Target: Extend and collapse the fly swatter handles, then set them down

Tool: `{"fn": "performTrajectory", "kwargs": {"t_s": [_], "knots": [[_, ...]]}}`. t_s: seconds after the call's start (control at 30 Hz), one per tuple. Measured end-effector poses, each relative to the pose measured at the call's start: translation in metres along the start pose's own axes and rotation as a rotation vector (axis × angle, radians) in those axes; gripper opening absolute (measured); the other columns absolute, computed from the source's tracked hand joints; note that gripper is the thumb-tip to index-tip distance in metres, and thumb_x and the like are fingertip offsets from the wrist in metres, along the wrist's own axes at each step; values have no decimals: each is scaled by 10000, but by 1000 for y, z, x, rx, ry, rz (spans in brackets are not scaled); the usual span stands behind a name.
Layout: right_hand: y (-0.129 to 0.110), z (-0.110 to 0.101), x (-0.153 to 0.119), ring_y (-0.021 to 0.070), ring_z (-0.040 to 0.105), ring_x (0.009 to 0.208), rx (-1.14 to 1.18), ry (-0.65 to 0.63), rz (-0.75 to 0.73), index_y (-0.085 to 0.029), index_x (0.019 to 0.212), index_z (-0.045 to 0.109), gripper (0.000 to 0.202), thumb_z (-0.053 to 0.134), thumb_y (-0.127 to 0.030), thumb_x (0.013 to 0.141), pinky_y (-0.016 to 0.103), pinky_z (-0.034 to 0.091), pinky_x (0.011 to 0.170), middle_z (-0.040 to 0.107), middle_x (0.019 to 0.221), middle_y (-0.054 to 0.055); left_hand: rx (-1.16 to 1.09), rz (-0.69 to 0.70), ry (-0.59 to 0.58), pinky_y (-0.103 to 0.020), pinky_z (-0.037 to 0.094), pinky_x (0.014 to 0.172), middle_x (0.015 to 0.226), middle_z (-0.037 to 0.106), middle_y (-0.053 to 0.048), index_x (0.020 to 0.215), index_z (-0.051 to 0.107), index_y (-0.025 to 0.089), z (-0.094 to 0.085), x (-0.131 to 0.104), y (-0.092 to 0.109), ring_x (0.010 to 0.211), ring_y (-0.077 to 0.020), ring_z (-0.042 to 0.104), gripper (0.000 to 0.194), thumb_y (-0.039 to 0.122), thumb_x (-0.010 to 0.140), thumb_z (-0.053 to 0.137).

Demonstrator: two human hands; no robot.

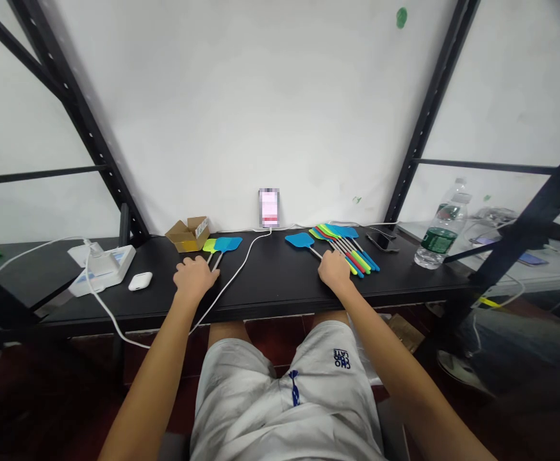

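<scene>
My left hand [196, 276] is closed over the handle ends of a yellow-green fly swatter [209, 245] and a blue fly swatter [229, 244], whose heads lie on the black table. The fingers hide the lower handles. In my right hand [335, 270] is the handle of another blue fly swatter [300, 240], its flat head pointing away to the left. Just right of that hand, several swatters in red, blue and yellow-green lie fanned in a pile [350, 248], metal shafts side by side and coloured grips toward me.
An open cardboard box [188, 235] stands at the back left. A power strip [104, 270] and a white earbud case [140, 281] lie left. A phone [269, 208] leans on the wall, its white cable crossing the table. Another phone [382, 241] and a water bottle [437, 237] are right.
</scene>
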State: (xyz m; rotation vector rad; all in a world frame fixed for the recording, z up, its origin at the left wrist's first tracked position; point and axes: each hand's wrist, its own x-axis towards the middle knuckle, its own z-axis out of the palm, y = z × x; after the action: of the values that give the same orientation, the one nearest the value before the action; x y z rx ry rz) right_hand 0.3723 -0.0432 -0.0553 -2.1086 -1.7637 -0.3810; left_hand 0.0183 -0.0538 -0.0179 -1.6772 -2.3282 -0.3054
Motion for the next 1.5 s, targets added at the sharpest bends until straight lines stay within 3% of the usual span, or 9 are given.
{"fn": "performTrajectory", "kwargs": {"t_s": [0.07,0.13,0.2,0.43,0.77,1.0,1.17,1.3,1.5], "knots": [[0,-1,-1,288,597,973,-1,-8,1,-69,994,600,197,487,-169,867,324,443,787,589,1021,213,10,-76,-122,-467,456,840,1217,550,-279,1192,589,52,-4,1,-3,1107,-412,544,718,613,746,555],[-1,-2,-1,289,596,975,-2,-13,0,-69,995,600,202,480,-174,871,327,443,791,587,1024,215,-2,-88,-223,-479,451,844,1219,564,-267,1178,612,82,-6,4,-5,1101,-414,558,682,610,754,541],[-1,-3,-1,292,593,978,-1,-11,-1,-71,996,599,205,469,-174,876,331,443,790,586,1027,217,-25,-56,-245,-474,456,836,1204,587,-247,1162,630,113,-6,5,-6,1098,-410,568,599,558,773,530],[-1,-4,-2,286,588,989,0,-17,-5,-79,1003,593,204,456,-171,883,326,434,803,589,1035,209,-70,18,-142,-456,481,818,1146,605,-238,1103,645,98,7,6,-3,1052,-387,599,455,408,824,462],[0,-5,-2,286,589,988,5,-26,-4,-80,1002,593,193,466,-159,880,327,432,801,583,1037,213,-88,59,45,-390,473,841,1056,598,-234,1051,617,54,26,12,-7,1001,-336,611,426,387,877,416],[-2,-5,-2,292,585,995,8,-35,-1,-56,1016,607,217,492,-157,862,329,436,805,577,1045,224,-116,42,47,-386,466,831,1065,593,-234,1056,605,56,25,11,-8,1002,-337,607,443,420,882,420],[-4,-11,-2,276,593,969,86,11,19,-72,980,624,218,445,-166,900,323,427,783,564,1075,210,-112,15,56,-408,454,846,1060,590,-253,1090,580,12,16,8,-5,1012,-359,588,505,444,877,428],[-11,-21,-2,244,582,907,352,105,-25,-118,894,630,233,454,-268,926,321,413,776,593,1001,159,-112,31,165,-422,435,883,1103,578,-248,1109,571,22,-5,0,1,1059,-372,549,507,452,869,449],[-39,-38,-13,156,498,645,1247,123,-58,-174,774,632,348,523,-489,871,263,383,614,566,690,14,-363,312,132,-369,426,934,1082,615,-144,1067,605,133,-42,-32,27,1047,-281,563,407,470,878,477]]}}
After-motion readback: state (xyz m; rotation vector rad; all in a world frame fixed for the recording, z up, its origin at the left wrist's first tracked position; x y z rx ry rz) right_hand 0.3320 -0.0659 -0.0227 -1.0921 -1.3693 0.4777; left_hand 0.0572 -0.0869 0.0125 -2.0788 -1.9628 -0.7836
